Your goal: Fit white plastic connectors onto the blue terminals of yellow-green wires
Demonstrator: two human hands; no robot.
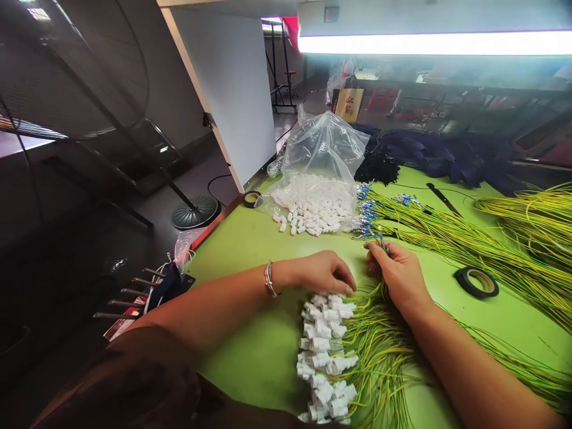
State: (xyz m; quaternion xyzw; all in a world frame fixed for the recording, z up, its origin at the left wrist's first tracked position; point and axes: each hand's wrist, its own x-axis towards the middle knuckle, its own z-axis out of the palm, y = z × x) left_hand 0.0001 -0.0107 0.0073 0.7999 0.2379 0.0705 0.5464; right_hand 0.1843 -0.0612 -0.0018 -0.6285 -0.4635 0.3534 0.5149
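Head view: handwork on a green table

Right hand pinches blue-tipped wires between thumb and fingertips. Left hand curls at the far end of the row of white connectors; whether it grips anything cannot be told.

A tube lamp at the upper right was the main visible source; its face was clipped to white, with bluish haze beneath. The green worktop was brightly lit, whereas the floor at left was dim. The clear bag showed specular highlights. Soft shadow lay below the left forearm. The white connectors lost fine detail. The dark foreground at lower left was blurred, and wide-angle distortion stretched the edges.
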